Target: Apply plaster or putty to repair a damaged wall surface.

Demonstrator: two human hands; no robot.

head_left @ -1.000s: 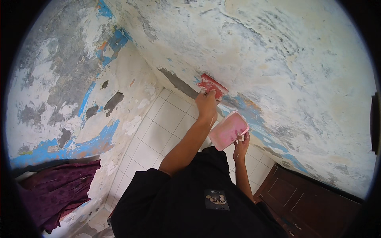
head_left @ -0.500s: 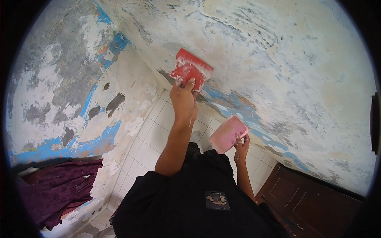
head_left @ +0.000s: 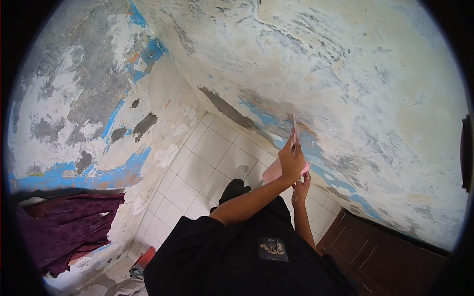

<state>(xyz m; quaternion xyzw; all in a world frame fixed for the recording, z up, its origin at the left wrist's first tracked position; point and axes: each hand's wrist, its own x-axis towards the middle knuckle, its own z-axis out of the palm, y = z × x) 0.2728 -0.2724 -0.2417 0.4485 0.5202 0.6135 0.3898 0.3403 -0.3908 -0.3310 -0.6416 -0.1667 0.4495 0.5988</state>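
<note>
Scraper [head_left: 295, 133], pinkish and seen nearly edge-on, is gripped in my closed left hand [head_left: 291, 160], its blade pointing at the patchy wall [head_left: 375, 98]; whether they touch I can't tell. Just below, partly hidden behind that hand, is a pink tub [head_left: 271, 174], its edge held in my right hand's [head_left: 300, 188] bent fingers. White floor tiles [head_left: 212, 147] spread beneath, brown panelled woodwork [head_left: 373, 249] shows lower right, purple cloth [head_left: 69, 229] far left.

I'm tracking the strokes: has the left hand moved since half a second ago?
Yes. The left hand has moved right and lower in the picture, away from the long grey patch low on the right wall.
</note>
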